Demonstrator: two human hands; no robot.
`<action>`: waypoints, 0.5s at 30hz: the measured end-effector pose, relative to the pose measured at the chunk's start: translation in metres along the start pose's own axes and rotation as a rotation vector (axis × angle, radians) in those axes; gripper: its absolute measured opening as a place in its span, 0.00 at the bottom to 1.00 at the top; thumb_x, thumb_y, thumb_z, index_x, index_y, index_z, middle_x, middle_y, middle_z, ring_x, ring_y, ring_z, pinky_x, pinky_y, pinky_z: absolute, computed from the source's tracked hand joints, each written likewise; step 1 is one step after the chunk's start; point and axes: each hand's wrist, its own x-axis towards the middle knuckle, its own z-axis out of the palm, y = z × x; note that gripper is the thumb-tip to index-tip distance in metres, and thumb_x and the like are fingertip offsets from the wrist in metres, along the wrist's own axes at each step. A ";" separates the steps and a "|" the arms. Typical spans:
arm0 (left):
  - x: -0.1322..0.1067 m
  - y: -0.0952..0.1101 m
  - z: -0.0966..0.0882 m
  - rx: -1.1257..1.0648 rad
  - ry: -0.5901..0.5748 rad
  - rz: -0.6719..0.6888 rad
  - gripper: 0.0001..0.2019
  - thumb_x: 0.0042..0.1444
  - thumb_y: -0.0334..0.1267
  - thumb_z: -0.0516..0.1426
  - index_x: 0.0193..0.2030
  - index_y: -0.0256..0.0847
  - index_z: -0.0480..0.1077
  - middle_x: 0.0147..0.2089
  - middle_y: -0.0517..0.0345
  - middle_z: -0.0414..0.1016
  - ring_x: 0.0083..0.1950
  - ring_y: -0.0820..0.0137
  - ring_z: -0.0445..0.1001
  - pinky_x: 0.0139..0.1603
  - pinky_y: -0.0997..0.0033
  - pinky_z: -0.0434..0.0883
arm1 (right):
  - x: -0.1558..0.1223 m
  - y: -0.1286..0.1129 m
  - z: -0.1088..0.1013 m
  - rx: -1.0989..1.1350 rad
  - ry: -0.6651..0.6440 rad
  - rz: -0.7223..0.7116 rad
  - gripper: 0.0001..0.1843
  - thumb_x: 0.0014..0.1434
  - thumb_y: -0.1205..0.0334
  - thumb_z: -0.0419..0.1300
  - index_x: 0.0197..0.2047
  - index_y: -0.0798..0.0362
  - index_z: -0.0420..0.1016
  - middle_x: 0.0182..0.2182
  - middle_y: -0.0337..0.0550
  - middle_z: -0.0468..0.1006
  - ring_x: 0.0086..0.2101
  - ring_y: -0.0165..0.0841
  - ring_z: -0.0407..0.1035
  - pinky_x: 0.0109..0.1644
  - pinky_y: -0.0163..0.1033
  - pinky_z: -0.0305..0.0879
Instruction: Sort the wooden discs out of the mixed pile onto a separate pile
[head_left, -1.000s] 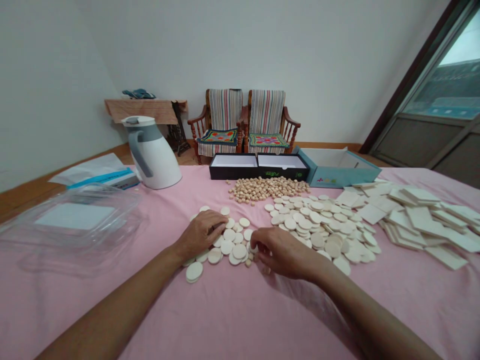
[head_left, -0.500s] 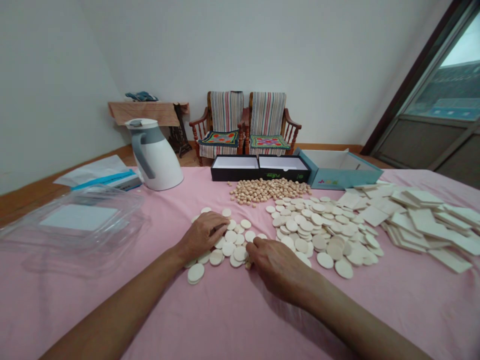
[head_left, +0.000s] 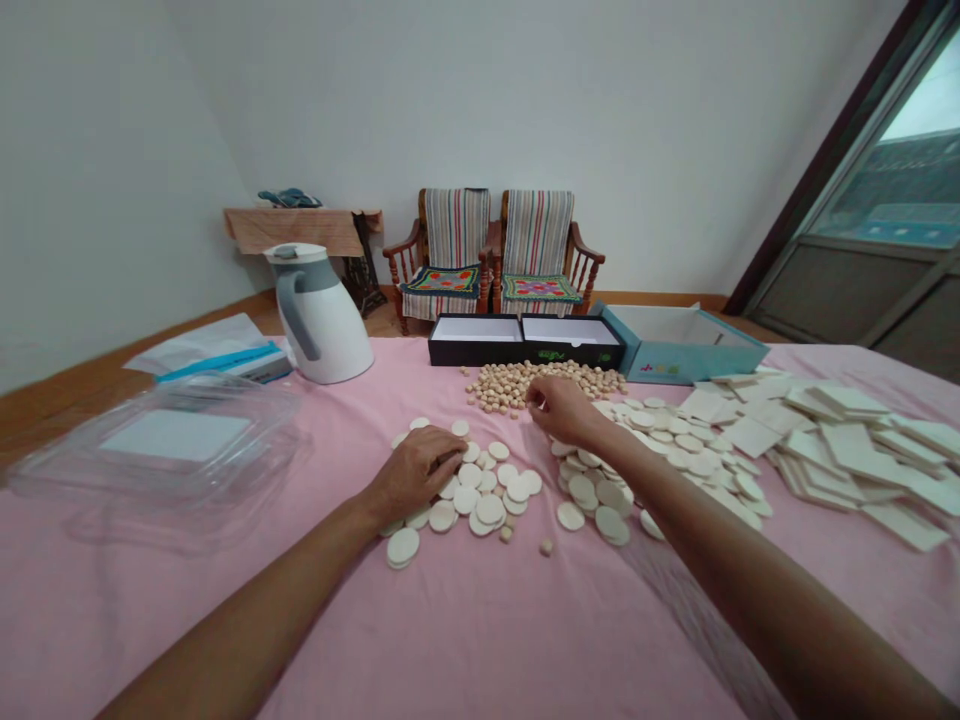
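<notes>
My left hand (head_left: 414,470) lies palm down on a small heap of pale round discs (head_left: 480,490) on the pink tablecloth, fingers loosely curled over them. Stretched further away, my right hand (head_left: 559,408) has its fingers pinched together at the near edge of a pile of small tan beads (head_left: 525,383). What they pinch is too small to make out. Two loose beads (head_left: 547,547) lie in front of the disc heap. A larger spread of round discs (head_left: 660,440) lies under and beside my right forearm.
Cream square tiles (head_left: 840,440) are heaped at the right. A black box (head_left: 525,340) and a blue box (head_left: 682,345) stand behind the beads. A white jug (head_left: 319,312) and a clear plastic container (head_left: 165,450) are at the left. Two striped chairs (head_left: 495,255) stand beyond the table.
My right hand has left the near disc heap and reached away to the bead pile. The left hand has stayed on the discs. The view has shifted slightly.
</notes>
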 end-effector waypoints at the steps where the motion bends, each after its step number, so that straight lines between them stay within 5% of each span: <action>1: 0.000 0.000 0.000 -0.003 0.001 0.003 0.10 0.60 0.35 0.52 0.44 0.39 0.73 0.42 0.50 0.77 0.45 0.66 0.73 0.48 0.63 0.70 | 0.004 0.000 0.001 -0.003 0.076 0.027 0.08 0.51 0.74 0.55 0.35 0.58 0.72 0.33 0.47 0.74 0.33 0.31 0.65 0.37 0.34 0.56; 3: 0.000 0.001 0.000 -0.006 0.003 0.008 0.10 0.60 0.35 0.52 0.43 0.38 0.73 0.42 0.50 0.77 0.45 0.65 0.73 0.48 0.62 0.70 | 0.001 -0.006 0.002 0.039 0.129 0.024 0.08 0.54 0.71 0.54 0.37 0.58 0.72 0.34 0.47 0.75 0.33 0.30 0.65 0.37 0.34 0.56; 9: 0.000 -0.002 0.002 0.010 0.001 0.009 0.10 0.60 0.35 0.52 0.45 0.38 0.73 0.42 0.49 0.77 0.45 0.65 0.73 0.47 0.61 0.70 | -0.051 -0.042 0.000 0.185 -0.284 -0.169 0.09 0.52 0.73 0.55 0.35 0.56 0.74 0.30 0.42 0.75 0.29 0.27 0.64 0.32 0.31 0.54; 15: 0.000 -0.002 0.003 0.020 0.012 0.010 0.10 0.59 0.34 0.53 0.44 0.38 0.73 0.41 0.50 0.78 0.45 0.65 0.73 0.47 0.62 0.70 | -0.068 -0.058 0.017 0.066 -0.302 -0.251 0.10 0.55 0.75 0.51 0.35 0.56 0.72 0.35 0.45 0.73 0.35 0.29 0.64 0.35 0.32 0.55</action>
